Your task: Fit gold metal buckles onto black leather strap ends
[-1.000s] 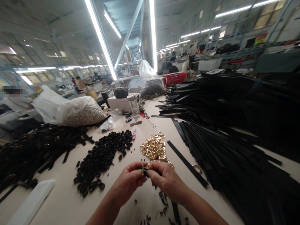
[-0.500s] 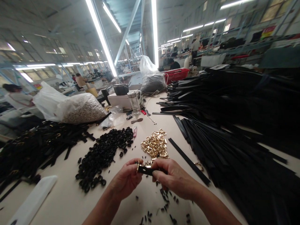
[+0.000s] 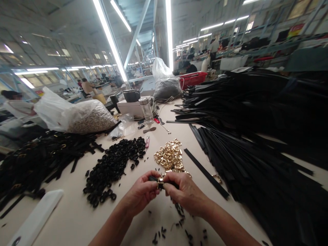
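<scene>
Both hands meet just in front of a heap of gold buckles [image 3: 169,155]. Between them is a short black strap [image 3: 153,178] with a gold buckle [image 3: 160,183] on it. My left hand [image 3: 143,191] pinches the strap's left part beside the buckle. On the other side my right hand [image 3: 183,191] is closed on the strap, its fingertips touching the buckle's right edge. The strap's ends are mostly hidden by the fingers. A pile of small black rings [image 3: 112,167] lies left of the hands, and small black bits [image 3: 189,235] are scattered below them.
Long black straps [image 3: 230,153] cover the right side, one strap [image 3: 205,172] lying apart. At left are buckled straps [image 3: 46,153], a filled plastic bag [image 3: 87,116] and a white object [image 3: 38,218]. A glass bottle [image 3: 146,111] stands farther back. People work in the distance.
My hands have come closer together. The buckle has moved right along with my left hand and now sits near my right fingertips, with less strap showing between the hands.
</scene>
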{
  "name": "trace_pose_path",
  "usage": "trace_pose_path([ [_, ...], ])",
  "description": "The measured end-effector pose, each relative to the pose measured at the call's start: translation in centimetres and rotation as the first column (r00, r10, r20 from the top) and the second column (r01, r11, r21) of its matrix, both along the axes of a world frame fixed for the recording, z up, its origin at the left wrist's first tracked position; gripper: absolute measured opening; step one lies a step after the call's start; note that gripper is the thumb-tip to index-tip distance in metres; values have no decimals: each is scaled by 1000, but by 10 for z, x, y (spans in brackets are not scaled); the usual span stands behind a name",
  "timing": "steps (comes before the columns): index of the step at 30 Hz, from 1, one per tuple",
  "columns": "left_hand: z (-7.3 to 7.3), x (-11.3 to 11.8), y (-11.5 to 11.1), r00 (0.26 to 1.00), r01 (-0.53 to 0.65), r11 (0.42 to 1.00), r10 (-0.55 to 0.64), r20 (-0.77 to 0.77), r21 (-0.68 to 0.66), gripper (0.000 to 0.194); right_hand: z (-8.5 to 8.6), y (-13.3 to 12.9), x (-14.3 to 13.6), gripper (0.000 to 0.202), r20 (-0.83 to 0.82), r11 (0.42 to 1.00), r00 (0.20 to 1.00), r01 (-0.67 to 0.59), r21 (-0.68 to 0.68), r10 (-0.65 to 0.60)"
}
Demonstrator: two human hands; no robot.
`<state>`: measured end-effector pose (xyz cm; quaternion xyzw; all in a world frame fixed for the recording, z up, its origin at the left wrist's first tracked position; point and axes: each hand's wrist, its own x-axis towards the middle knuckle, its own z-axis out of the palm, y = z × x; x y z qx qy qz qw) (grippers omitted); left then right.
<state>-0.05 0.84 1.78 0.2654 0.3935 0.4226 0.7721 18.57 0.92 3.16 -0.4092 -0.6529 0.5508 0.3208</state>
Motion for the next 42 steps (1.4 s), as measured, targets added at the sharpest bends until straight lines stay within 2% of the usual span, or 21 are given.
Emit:
trace_pose_path([
  [4,3,0,1,999,25,1000,-25,43,0,24,1,-1,-1,15,-58,1000,998,-28,2,28],
  [8,6,0,0,1000,27,999,-27,12,20,23,1,0,-1,17,-89,999,995,-47,-1,47],
  [12,7,-1,0,999,27,997,-24,-41,70,25,-3,2,-1,20,-150,993,986,-88,-84,74],
  [16,6,0,-1,994,87,989,-78,-79,121,23,-9,5,-1,26,-212,978,973,-125,-170,87],
  [22,7,6,-5,981,136,979,-112,-158,152,22,-11,8,1,25,-118,966,990,-103,-238,76],
  [26,8,6,-5,983,109,986,-88,-159,130,21,-10,8,0,18,-34,989,999,-23,-147,18],
  [31,3,5,-3,986,67,993,-51,-158,96,18,-7,7,0,18,39,996,999,-8,88,5],
  [33,2,4,-2,986,33,994,-15,-166,106,18,-5,7,2,16,51,998,998,-28,53,25],
  [36,3,0,2,986,-43,991,63,-156,128,19,-3,8,6,17,57,995,996,-65,-77,69],
  [37,3,-2,3,984,-68,988,89,-152,137,19,-2,8,6,17,80,996,995,-55,-66,60],
  [39,3,-3,4,980,-110,984,130,-148,138,21,-3,8,6,16,149,999,989,-7,52,-1],
  [42,0,-1,3,982,-112,987,128,-136,116,23,-6,7,1,17,201,969,974,52,241,-102],
])
